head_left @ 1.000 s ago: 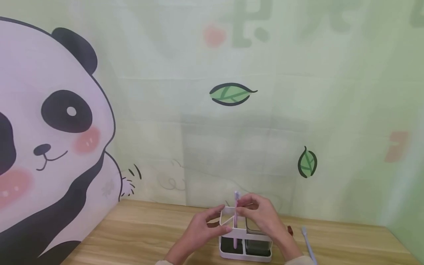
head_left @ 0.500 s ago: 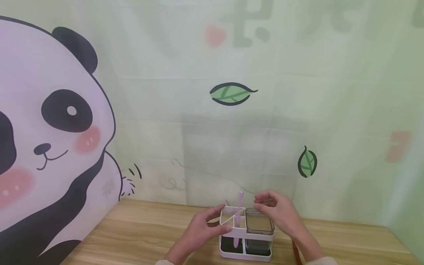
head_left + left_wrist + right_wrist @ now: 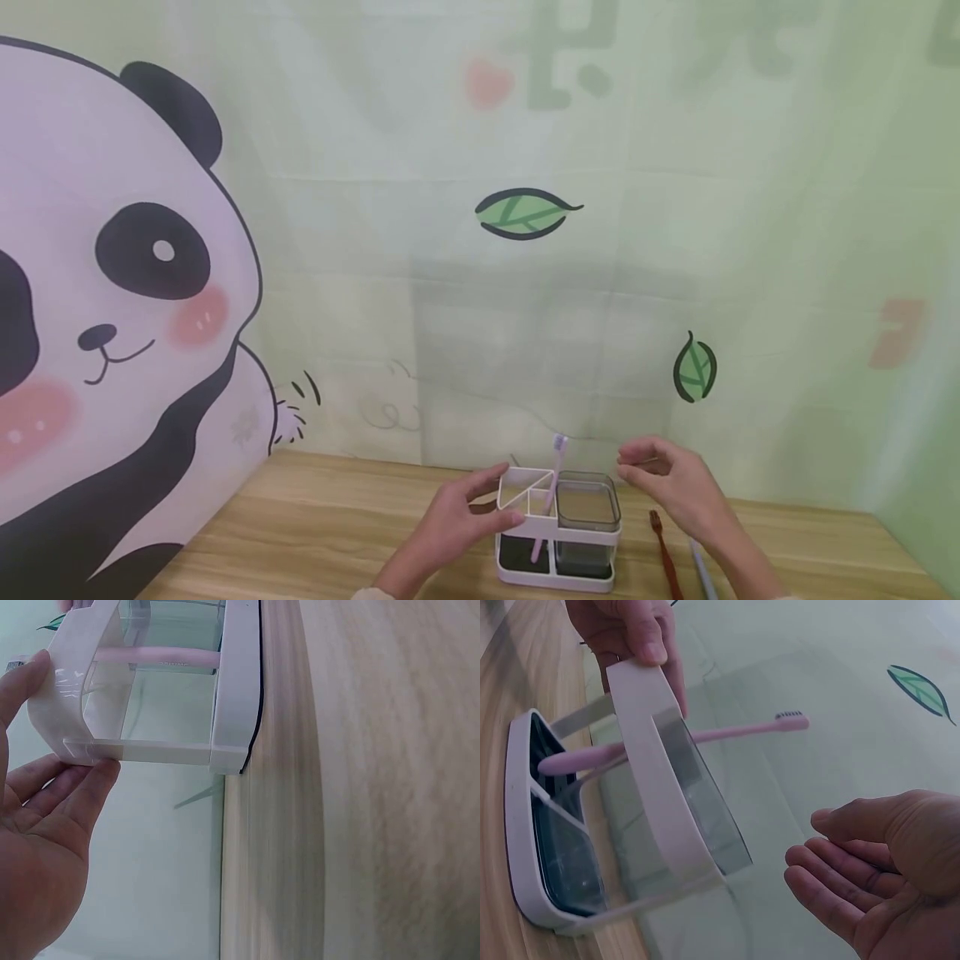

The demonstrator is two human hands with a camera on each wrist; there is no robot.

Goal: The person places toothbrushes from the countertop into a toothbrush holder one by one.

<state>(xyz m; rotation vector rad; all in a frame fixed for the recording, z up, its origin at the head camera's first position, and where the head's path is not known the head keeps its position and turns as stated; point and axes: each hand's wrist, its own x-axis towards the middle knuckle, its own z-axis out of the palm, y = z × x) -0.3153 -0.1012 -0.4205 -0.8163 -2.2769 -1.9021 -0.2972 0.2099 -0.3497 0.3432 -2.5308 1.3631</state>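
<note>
A white toothbrush holder (image 3: 542, 528) with a divided top and a dark base stands on the table. My left hand (image 3: 457, 518) grips its upper rim from the left, thumb in front and fingers behind, as the left wrist view confirms. Inside a small compartment, a pink toothbrush (image 3: 556, 477) leans to the right with its bristle head up. A clear grey cup (image 3: 588, 508) sits in the holder's right half. To the right of the holder, apart from it, my right hand (image 3: 889, 870) hovers with loosely bent fingers and nothing between them.
Right of the holder, a red-brown toothbrush (image 3: 666, 557) lies on the wooden table (image 3: 322, 525). Beside it is a blue toothbrush (image 3: 701, 571), partly hidden under my right forearm. A green printed backdrop (image 3: 360, 317) with a panda (image 3: 180, 325) rises behind the table.
My right hand has let go of the pink toothbrush and moved away to the right. The toothbrush now leans rightward in its compartment. My left hand stays on the holder.
</note>
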